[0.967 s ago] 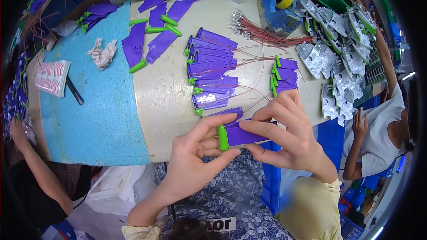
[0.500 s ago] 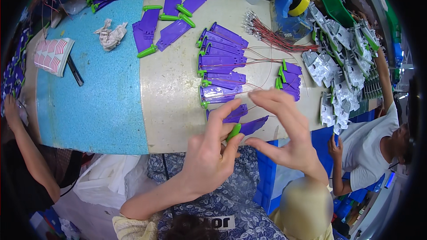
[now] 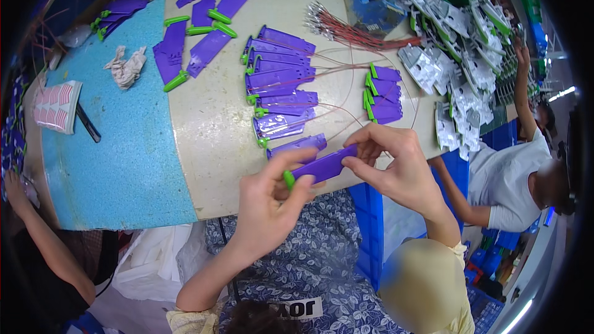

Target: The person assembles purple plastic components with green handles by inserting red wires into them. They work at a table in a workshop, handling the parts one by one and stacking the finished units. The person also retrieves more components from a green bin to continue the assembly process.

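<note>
Left hand [image 3: 263, 201] and right hand [image 3: 399, 167] pinching one purple piece [image 3: 325, 167]; | wired row [image 3: 279, 78] laid out; | wire bundle [image 3: 365, 39], seemingly unwired pieces [image 3: 209, 51] remain

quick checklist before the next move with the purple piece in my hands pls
1. Right hand has a grip on the purple piece, opposite its green tip: ok.
2. Left hand at the green tip: ok.
3. Left grip firm: cannot tell, blurred.
4. Red wires all gathered in the wire bundle: not ok, some trail from the row of purple pieces.
5. Slim black tool away from both hands: ok, it lies on the blue mat.
</note>
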Demonstrator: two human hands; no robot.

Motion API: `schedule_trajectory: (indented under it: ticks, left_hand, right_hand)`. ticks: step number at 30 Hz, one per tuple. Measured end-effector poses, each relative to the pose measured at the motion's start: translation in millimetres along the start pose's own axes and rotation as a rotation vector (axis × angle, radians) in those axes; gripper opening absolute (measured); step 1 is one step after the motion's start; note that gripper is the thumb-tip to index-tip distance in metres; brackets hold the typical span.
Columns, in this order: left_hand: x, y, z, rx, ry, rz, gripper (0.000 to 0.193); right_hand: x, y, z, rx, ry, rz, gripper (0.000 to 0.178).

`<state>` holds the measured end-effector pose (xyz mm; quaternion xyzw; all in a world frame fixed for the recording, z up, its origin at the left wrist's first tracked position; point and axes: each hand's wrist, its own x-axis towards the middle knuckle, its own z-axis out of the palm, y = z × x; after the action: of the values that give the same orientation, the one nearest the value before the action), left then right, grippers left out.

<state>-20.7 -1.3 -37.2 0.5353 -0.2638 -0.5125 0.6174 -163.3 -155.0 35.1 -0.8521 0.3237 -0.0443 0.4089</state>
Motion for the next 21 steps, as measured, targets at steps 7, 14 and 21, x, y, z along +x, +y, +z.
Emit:
schedule_trajectory:
  ticks: [7,14,21]
  left_hand:
    - [15,14,-5,-0.229,-0.045,-0.394,0.03]
    - [12,14,-2,-0.137,-0.026,-0.445,0.026]
    - [20,10,6,-0.216,-0.092,-0.481,0.028]
  right_hand:
    - [-21,-7,-6,-0.029,0.05,-0.153,0.017]
    - [-10,28,-14,0.014,0.183,-0.337,0.016]
    - [71,135,-61,-0.501,0.369,-0.187,0.015]
